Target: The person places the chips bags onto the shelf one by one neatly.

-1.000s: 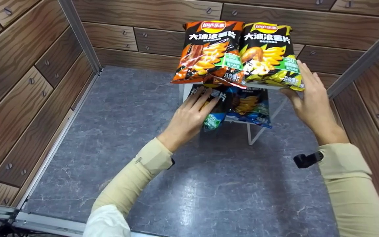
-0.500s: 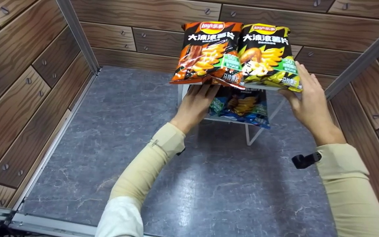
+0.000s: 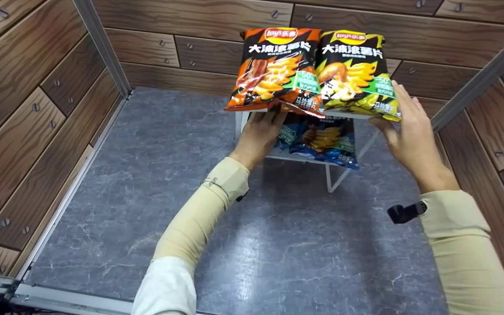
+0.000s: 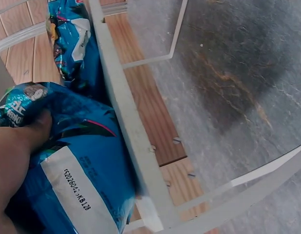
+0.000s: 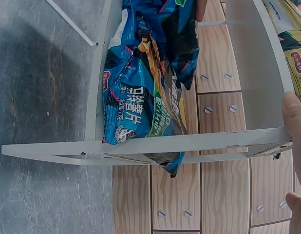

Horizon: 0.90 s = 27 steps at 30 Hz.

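On the lower tier of a white two-tier rack (image 3: 331,177), my left hand (image 3: 257,135) holds a blue bag of potato chips (image 4: 82,180), its thumb pressing into the wrapper. The upper tier hides the fingertips in the head view. Beside that bag lies a second blue bag of chips (image 5: 136,97), its corner poking past the rack's side bar. My right hand (image 3: 411,131) grips the right end of the upper tier, next to a yellow bag of chips (image 3: 355,72). To the left of the yellow one lies an orange bag of chips (image 3: 278,70).
The rack stands on a grey marbled floor (image 3: 147,197). Wood-patterned walls (image 3: 199,17) with metal corner posts (image 3: 103,43) rise behind and at both sides. A metal rail (image 3: 72,302) edges the front left.
My left hand has moved up and farther under the upper tier, pushing the left blue bag deeper into the lower one. The right hand keeps its place on the rack.
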{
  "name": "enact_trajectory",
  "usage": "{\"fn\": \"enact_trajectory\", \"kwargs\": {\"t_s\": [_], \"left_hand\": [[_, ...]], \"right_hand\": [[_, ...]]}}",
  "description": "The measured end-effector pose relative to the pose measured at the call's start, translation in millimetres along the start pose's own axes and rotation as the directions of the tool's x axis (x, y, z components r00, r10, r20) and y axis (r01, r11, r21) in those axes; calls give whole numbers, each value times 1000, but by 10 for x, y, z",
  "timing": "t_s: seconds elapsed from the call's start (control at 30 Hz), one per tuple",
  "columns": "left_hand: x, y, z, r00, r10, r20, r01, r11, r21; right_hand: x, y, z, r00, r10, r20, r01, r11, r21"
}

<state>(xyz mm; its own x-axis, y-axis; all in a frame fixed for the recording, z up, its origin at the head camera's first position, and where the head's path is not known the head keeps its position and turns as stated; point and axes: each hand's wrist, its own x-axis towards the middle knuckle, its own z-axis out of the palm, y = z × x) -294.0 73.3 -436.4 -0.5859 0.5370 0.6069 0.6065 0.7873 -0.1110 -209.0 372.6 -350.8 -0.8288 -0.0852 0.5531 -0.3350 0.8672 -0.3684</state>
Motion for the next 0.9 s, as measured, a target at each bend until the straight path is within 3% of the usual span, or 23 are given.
{"fn": "enact_trajectory", "kwargs": {"t_s": [0.13,0.27,0.47,0.67,0.77,0.9], "left_hand": [[-26,-11,15,999,-2,51,3,1000,-8],[-60,-8,4,988,-17,151,24,999,-48],[-103,16,-5,953,-14,304,61,987,-147],[-158,58,16,920,-3,392,63,988,-138],[-193,76,29,920,5,392,35,995,-96],[-219,91,53,937,9,349,9,999,-50]], "right_hand": [[5,-6,1,1000,1,-1,-1,1000,3],[2,-13,0,1000,7,3,-7,1000,7],[-6,-12,-2,1000,12,5,-12,1000,9],[-10,-10,-2,1000,12,12,-12,1000,13],[-4,-7,3,1000,2,8,-2,1000,17],[-2,0,3,1000,-7,0,7,1000,14]]}}
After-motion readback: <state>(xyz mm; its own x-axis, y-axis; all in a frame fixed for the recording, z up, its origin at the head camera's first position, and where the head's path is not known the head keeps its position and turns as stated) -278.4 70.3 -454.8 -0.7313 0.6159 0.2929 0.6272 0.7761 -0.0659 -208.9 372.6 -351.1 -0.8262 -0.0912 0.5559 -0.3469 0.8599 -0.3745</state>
